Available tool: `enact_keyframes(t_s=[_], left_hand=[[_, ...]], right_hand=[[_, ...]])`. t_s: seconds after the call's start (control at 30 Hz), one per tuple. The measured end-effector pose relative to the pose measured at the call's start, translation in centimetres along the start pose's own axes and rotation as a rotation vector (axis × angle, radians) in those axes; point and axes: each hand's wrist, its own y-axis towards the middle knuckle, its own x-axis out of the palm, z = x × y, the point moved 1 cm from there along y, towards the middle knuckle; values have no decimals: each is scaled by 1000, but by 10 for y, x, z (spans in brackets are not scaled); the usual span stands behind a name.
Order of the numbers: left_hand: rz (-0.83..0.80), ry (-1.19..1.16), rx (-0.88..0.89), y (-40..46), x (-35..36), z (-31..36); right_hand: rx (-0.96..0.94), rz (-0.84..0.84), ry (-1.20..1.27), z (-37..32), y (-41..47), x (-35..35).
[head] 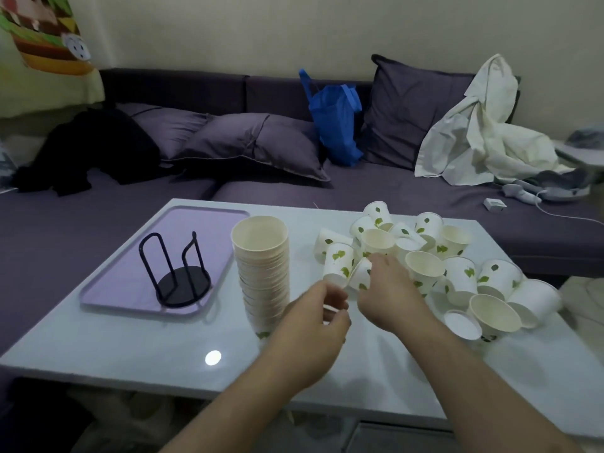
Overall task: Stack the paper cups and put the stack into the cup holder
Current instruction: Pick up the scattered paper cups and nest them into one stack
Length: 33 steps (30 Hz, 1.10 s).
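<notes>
Black cup holder [179, 273] on the tray [130, 299] stands empty — both hands pinch loose cups: left [318, 317], right [384, 286].

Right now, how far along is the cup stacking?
Done: a tall stack stands on the table. In hand: the right hand grips a loose cup; the left hand holds something white, unclear. Left: the pile remains, and the cup holder on the tray is empty.

text: none legible | paper cups [338, 261]: green leaf prints only, no wording (too blurred for fine print) | wall picture [42, 31]: burger drawing, no lettering readable
</notes>
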Motion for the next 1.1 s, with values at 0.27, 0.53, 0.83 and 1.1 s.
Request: enact_keyframes(t_s=[0.27,0.53,0.83,1.1], left_hand=[[-64,1,-146,17,23,-14],[-71,-53,-288,17,23,-5],[-1,-329,-342,6,15,0],[1,-111,-416,1,9,-12]], right_hand=[[31,19,-246,9,17,19],[86,-72,-126,12,5,3],[-121,-472,385,9,-21,-31],[-22,-205,239,8,-2,-16]])
